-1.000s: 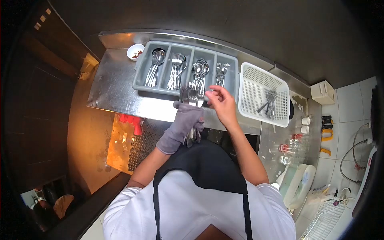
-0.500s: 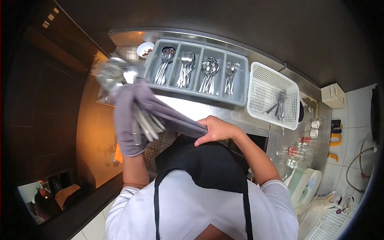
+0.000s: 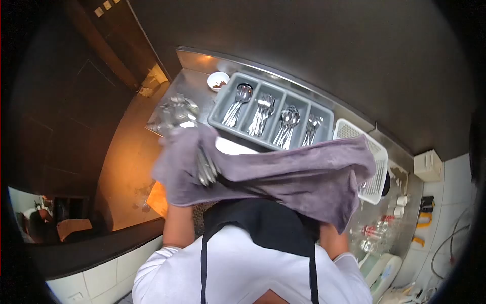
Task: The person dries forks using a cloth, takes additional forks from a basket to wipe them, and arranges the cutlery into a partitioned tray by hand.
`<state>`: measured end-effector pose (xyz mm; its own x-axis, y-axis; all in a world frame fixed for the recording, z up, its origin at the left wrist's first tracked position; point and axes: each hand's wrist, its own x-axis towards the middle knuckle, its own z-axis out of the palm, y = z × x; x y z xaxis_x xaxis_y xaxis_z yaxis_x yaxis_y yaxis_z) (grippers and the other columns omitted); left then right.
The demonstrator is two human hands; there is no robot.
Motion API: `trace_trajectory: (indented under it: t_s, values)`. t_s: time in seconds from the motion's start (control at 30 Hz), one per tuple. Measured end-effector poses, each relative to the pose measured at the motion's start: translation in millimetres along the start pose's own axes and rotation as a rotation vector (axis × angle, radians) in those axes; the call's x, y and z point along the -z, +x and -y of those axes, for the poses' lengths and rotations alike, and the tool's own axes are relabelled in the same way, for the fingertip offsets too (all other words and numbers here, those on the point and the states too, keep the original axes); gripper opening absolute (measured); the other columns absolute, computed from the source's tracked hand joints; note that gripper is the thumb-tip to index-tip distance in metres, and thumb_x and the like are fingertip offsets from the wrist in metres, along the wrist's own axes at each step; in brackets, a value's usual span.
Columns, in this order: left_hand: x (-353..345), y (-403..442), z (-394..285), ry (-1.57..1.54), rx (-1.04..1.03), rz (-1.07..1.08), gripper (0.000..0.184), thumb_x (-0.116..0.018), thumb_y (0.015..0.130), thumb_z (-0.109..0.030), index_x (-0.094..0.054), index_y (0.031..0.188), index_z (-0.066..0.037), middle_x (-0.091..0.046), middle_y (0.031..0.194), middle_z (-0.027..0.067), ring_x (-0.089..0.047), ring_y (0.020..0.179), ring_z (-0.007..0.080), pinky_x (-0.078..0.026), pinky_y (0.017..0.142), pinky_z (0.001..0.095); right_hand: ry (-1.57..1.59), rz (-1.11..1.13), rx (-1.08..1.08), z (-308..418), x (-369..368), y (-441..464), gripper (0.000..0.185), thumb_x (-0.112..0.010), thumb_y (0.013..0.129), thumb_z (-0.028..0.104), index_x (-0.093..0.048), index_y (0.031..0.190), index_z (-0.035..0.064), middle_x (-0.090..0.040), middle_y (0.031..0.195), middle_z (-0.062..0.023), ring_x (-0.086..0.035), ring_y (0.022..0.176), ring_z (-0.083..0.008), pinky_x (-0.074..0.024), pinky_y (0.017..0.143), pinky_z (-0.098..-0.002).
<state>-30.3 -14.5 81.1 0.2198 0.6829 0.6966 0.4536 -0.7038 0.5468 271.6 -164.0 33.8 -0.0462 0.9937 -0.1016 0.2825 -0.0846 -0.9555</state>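
A bundle of cutlery [image 3: 179, 111], blurred at its upper end, is held in my left hand [image 3: 190, 157], which is wrapped in a purple-grey cloth [image 3: 293, 167]. The handles stick out below the grip. Stretched to the right, the cloth covers my right hand, so its fingers are hidden; only that forearm shows beneath the hanging edge. Just beyond the cloth lies a grey divided tray [image 3: 216, 115] with spoons [image 3: 237, 104], forks [image 3: 263, 114] and other cutlery in its compartments.
A small white bowl [image 3: 218, 81] with reddish bits sits by the tray's left end. The white basket [image 3: 377, 175] at right is partly covered by the cloth. Glasses [image 3: 373, 238] and white cups [image 3: 400, 205] stand farther right, near a white box [image 3: 428, 165].
The cutlery bundle has moved left from in front of the tray. The cloth has been spread out to the right, over my right hand and part of the basket. The view has shifted.
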Motion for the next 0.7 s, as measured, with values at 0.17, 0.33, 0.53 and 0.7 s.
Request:
trace_trajectory:
  t_s: [0.17, 0.33, 0.53, 0.7]
  values:
    - [-53, -15, -8, -0.490, 0.144, 0.580, 0.011, -0.065, 0.077, -0.012, -0.065, 0.086, -0.005, -0.063, 0.078, 0.0072, -0.063, 0.076, 0.0246, -0.049, 0.072, 0.0344, 0.442, -0.130, 0.127, 34, -45, 41, 0.021, -0.057, 0.092, 0.017, -0.066, 0.093, -0.0016, -0.067, 0.090, -0.0119, -0.067, 0.088, -0.0228, -0.0534, 0.074, -0.0350]
    - [-109, -52, 4, -0.084, -0.301, 0.628, 0.007, -0.062, 0.076, -0.010, -0.060, 0.069, -0.008, -0.060, 0.067, 0.0071, -0.065, 0.066, 0.0245, -0.049, 0.060, 0.0359, -0.091, -0.183, 0.178, 39, -41, 55, 0.017, -0.059, 0.080, 0.010, -0.062, 0.092, -0.0013, -0.064, 0.093, -0.0190, -0.065, 0.089, -0.0331, -0.0527, 0.081, -0.0361]
    - [-124, -60, -12, -0.201, -0.262, 0.663, 0.010, -0.064, 0.073, -0.005, -0.056, 0.067, -0.009, -0.058, 0.065, 0.0060, -0.063, 0.061, 0.0233, -0.046, 0.054, 0.0344, -0.782, -0.361, 0.426, 30, -36, 45, 0.021, -0.066, 0.062, 0.012, -0.058, 0.079, 0.0029, -0.061, 0.078, -0.0179, -0.064, 0.089, -0.0397, -0.0512, 0.085, -0.0417]
    - [-122, -61, -25, -0.314, -0.294, 0.717, 0.015, -0.064, 0.073, -0.002, -0.052, 0.064, -0.008, -0.056, 0.064, 0.0054, -0.061, 0.058, 0.0220, -0.044, 0.052, 0.0336, -0.815, -0.480, 0.360, -14, -23, 53, 0.031, -0.073, 0.060, 0.015, -0.062, 0.087, 0.0030, -0.064, 0.083, -0.0158, -0.066, 0.092, -0.0356, -0.0521, 0.089, -0.0399]
